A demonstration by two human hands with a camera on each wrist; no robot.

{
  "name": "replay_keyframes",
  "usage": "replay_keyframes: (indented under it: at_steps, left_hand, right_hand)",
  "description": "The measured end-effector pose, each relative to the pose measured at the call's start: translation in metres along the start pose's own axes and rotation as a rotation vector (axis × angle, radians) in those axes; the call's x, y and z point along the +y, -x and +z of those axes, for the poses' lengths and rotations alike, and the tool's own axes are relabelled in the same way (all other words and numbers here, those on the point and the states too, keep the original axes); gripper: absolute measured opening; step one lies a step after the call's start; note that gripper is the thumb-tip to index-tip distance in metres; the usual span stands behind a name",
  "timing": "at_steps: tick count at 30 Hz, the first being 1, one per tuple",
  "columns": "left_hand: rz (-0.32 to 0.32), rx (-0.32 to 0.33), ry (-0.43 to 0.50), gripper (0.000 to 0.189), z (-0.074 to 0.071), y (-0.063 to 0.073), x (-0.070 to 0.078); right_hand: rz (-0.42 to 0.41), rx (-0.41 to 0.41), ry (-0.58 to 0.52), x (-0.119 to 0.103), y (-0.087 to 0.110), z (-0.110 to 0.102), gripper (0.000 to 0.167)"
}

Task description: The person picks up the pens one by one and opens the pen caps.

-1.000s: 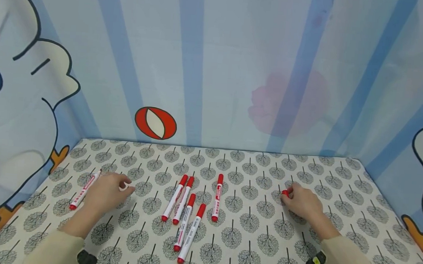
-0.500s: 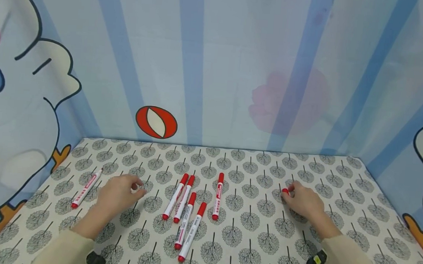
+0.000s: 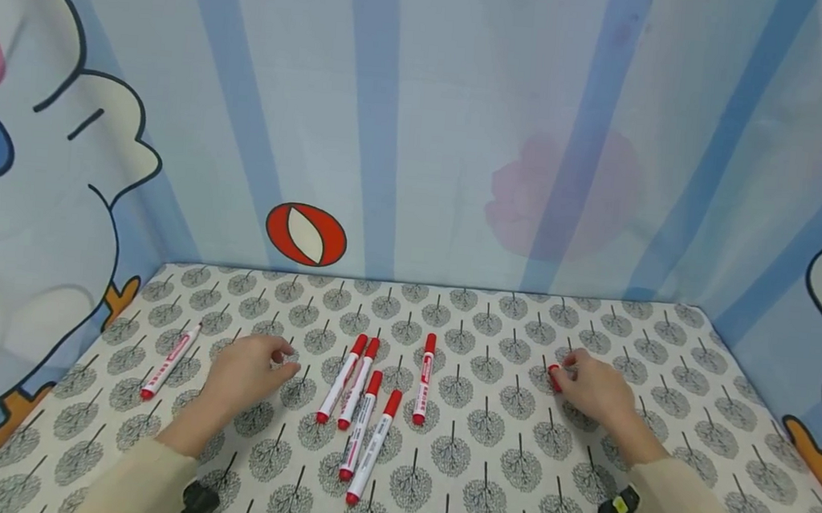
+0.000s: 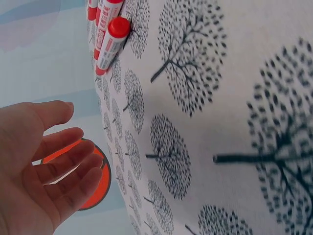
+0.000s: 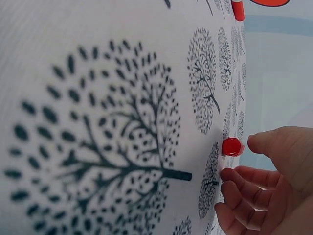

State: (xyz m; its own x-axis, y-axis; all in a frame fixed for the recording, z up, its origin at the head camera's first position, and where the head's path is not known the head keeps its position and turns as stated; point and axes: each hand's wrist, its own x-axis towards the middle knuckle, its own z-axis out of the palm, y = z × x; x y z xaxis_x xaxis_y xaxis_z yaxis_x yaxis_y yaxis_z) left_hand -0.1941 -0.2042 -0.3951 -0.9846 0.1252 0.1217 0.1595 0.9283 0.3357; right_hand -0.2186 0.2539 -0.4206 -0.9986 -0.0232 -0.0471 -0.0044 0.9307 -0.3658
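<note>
Red-capped marker (image 3: 554, 376) sits under the right hand (image 3: 592, 387), fingers curled round it, only the cap end showing (barrel hidden). Left hand (image 3: 246, 366) hovers over the tree-print cloth (image 3: 483, 447), fingers loose, holding nothing. Five markers (image 3: 370, 406) lie between the hands; one stray marker (image 3: 169, 360) lies left of the left hand.

Tree-print tablecloth (image 3: 482, 463); blue-striped cartoon backdrop (image 3: 464, 132), perhaps fabric

Tree-print table (image 3: 481, 471) bears six red-capped markers (image 3: 369, 422) (one apart, left).
</note>
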Motion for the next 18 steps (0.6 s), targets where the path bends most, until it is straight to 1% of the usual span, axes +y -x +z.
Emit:
replay_keyframes:
  at_steps: [4, 7, 12, 15, 18]
  left_hand:
    - [0.012, 0.005, -0.004, 0.027, 0.004, -0.002, 0.006]
    - [0.006, -0.001, -0.012, 0.028, 0.006, -0.003, 0.011]
    - [0.013, -0.004, -0.019, 0.027, 0.009, -0.006, 0.02]
    - [0.03, -0.018, -0.002, 0.026, 0.009, -0.008, 0.025]
    - [0.042, -0.025, 0.002, 0.025, 0.011, -0.009, 0.03]
  right_hand:
    - [-0.032, 0.044, 0.017, 0.0, 0.0, 0.0, 0.047]
    - [-0.069, 0.093, 0.042, 0.0, -0.002, -0.001, 0.05]
    - [-0.168, 0.16, 0.07, 0.001, -0.002, -0.004, 0.048]
    - [-0.239, 0.169, 0.083, 0.001, -0.003, -0.005, 0.047]
    - [-0.292, 0.166, 0.113, 0.0, -0.003, -0.004, 0.049]
